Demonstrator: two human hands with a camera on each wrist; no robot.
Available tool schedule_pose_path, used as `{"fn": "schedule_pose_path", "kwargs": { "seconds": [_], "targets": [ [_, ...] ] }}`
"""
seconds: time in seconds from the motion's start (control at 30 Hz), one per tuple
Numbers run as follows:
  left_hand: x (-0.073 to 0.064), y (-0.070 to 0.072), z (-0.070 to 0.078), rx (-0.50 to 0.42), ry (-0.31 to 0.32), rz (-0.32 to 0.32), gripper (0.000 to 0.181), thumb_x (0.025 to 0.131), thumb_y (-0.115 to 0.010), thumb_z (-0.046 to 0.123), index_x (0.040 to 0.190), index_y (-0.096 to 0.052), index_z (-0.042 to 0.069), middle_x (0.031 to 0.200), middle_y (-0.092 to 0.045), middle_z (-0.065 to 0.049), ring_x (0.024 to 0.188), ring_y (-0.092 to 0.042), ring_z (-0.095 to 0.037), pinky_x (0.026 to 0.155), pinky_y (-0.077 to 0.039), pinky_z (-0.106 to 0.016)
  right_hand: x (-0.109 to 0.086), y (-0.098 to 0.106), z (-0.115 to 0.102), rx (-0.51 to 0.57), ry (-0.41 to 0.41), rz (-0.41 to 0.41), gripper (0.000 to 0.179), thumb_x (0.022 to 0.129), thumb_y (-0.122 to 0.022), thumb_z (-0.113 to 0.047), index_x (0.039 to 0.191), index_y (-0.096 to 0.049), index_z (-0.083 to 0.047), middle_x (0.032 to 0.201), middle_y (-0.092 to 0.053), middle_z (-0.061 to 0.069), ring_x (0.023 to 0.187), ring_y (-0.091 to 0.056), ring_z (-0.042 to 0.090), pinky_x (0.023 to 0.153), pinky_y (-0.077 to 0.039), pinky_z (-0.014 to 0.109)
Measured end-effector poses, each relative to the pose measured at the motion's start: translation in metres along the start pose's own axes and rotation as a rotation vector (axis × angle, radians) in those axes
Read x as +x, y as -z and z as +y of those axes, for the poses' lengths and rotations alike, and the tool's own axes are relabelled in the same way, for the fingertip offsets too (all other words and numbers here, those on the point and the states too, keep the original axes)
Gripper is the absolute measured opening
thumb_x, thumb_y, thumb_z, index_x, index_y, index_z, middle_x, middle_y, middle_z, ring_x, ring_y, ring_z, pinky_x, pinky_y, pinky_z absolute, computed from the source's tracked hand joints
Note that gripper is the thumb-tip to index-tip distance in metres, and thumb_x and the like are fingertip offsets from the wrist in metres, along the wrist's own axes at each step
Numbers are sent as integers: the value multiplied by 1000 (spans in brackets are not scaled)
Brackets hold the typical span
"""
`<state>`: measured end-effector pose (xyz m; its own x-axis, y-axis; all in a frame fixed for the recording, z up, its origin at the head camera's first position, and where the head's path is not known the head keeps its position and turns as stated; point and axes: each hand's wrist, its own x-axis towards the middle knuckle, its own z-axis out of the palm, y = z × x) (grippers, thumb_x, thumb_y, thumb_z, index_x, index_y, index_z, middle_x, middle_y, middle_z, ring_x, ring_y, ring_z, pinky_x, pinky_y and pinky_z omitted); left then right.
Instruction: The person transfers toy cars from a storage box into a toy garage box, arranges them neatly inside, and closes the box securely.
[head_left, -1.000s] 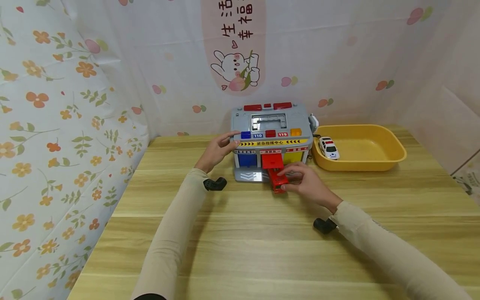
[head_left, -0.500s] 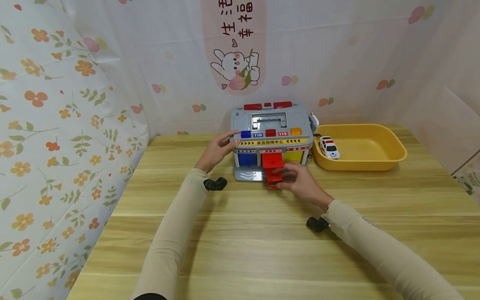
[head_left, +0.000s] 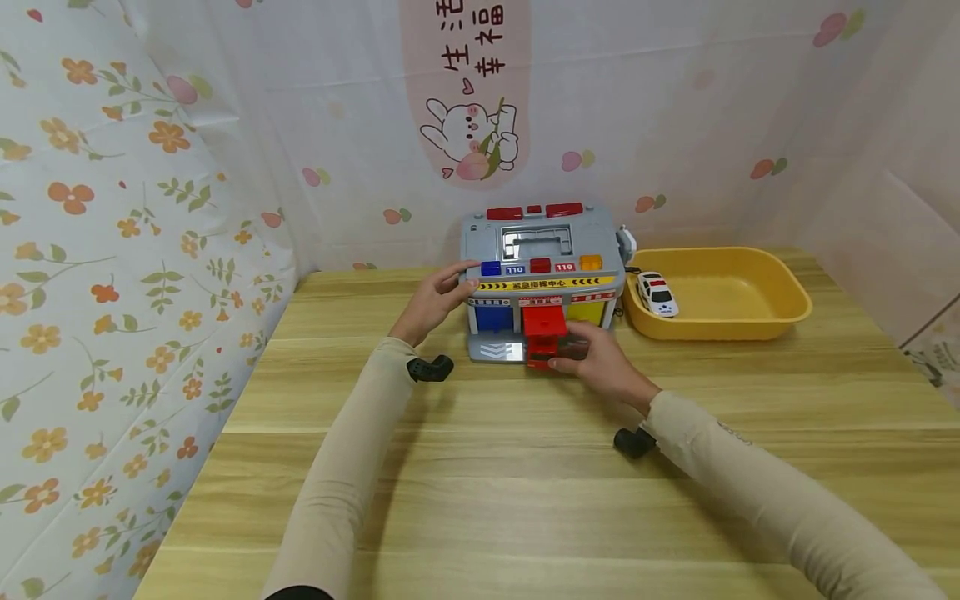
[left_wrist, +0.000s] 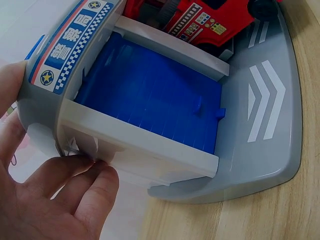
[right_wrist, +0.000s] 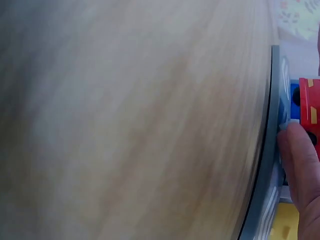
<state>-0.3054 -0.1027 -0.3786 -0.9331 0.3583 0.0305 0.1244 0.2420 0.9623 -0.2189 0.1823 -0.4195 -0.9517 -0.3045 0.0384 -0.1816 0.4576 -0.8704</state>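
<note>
A grey toy garage (head_left: 480, 242) with blue, red and yellow doors stands at the back of the table. My left hand (head_left: 431, 308) holds its left end; in the left wrist view the hand's fingers (left_wrist: 92, 187) curl against the side wall beside the shut blue door (left_wrist: 150, 95). My right hand (head_left: 606, 367) pinches a red toy fire truck (head_left: 542, 353) at the middle doorway. The red door (head_left: 543, 321) is lifted over the truck, whose front part is hidden inside. In the right wrist view the truck (right_wrist: 312, 102) shows only partly, above the ramp.
Right of the garage stands a yellow tray (head_left: 720, 332), with a white toy police car (head_left: 658, 295) at its left end. Wooden tabletop (head_left: 480, 500) stretches in front. A patterned cloth (head_left: 337, 125) hangs close behind the garage.
My right hand has pushed the red fire truck away from me, straightening it and moving it further under the lifted red door. My left hand has stayed on the garage.
</note>
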Motion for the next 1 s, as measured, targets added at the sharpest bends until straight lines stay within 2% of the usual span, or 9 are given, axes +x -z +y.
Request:
{"fn": "schedule_pose_path", "kwargs": {
  "seconds": [0.2,0.4,0.57,0.73,0.87,1.0],
  "targets": [
    [2,0,-2,-21,-18,-17,45,102,-59,31,146,-53,24,144,-58,-14,140,-51,-26,120,-38,-48,1,2,1,-48,22,13,53,83,-80,-5,133,-64,-7,136,-60,17,125,-58,36,110,-45,55],
    [0,1,-1,-16,-16,-25,46,102,-58,32,147,-52,24,146,-56,-14,142,-49,-27,120,-36,-49,1,4,4,-94,40,27,45,82,-78,1,126,-68,-1,127,-61,21,112,-64,38,101,-52,54],
    [0,1,-2,-5,-21,-18,45,102,-59,33,146,-53,25,146,-57,-13,143,-48,-27,119,-37,-50,1,4,2,-126,43,62,33,83,-77,0,116,-72,0,111,-64,20,99,-63,31,89,-54,42],
    [0,0,-1,-2,-13,-9,45,101,-60,34,146,-54,27,148,-55,-12,144,-47,-27,119,-38,-50,0,2,0,-85,60,49,22,83,-76,4,105,-72,-1,95,-63,16,87,-62,23,78,-53,26],
    [0,-1,-1,-8,-10,-5,45,102,-59,33,145,-54,26,149,-53,-11,145,-45,-27,119,-37,-50,-1,1,-1,-94,70,57,15,85,-72,7,96,-69,-3,94,-64,13,86,-60,22,77,-53,24],
    [1,-1,-2,-9,-7,-1,44,102,-59,32,145,-54,25,151,-52,-10,145,-45,-28,119,-37,-51,0,3,-2,-153,45,22,15,88,-69,5,92,-77,-8,99,-71,10,90,-60,22,79,-53,27]
  ]
}}
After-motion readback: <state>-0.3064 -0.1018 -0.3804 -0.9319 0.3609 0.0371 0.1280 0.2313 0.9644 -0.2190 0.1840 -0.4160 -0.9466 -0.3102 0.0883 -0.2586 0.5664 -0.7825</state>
